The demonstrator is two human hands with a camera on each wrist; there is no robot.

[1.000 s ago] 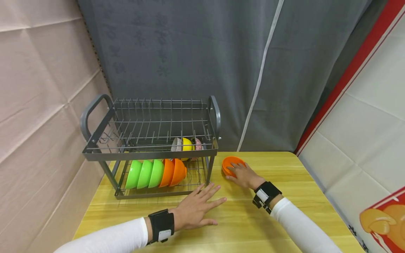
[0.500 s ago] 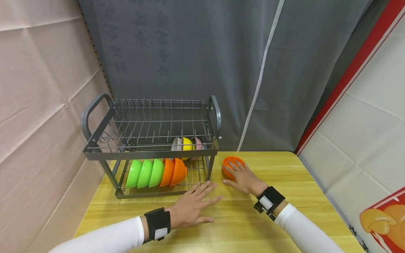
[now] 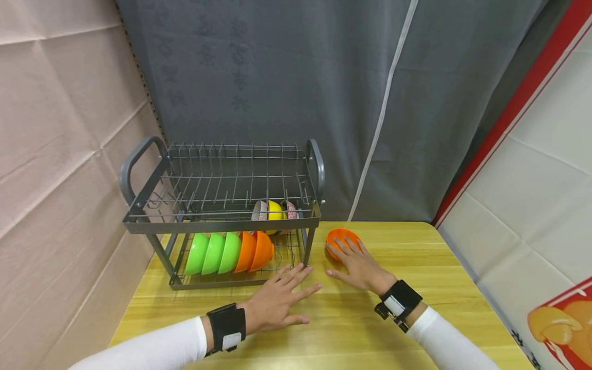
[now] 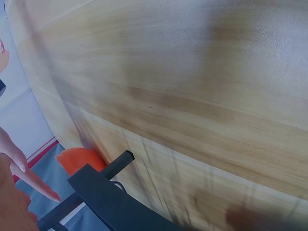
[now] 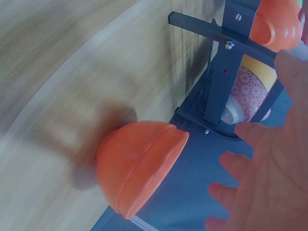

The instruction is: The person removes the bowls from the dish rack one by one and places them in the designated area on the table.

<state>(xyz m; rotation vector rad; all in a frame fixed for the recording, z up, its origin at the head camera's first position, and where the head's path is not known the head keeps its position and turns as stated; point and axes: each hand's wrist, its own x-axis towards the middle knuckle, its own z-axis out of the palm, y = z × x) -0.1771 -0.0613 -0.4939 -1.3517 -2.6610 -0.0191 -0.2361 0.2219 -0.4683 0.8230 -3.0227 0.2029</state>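
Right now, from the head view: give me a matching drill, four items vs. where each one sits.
Column 1:
1. orange bowl
2. green bowls
3. yellow bowl
4. left hand

Column 2:
A. flat on the table, in front of the rack
B. lower rack shelf, left end of the front row
C. on the table right of the rack, by the right hand
D. back of the rack's lower shelf

Pairs: 1-C, 2-B, 3-D, 4-A
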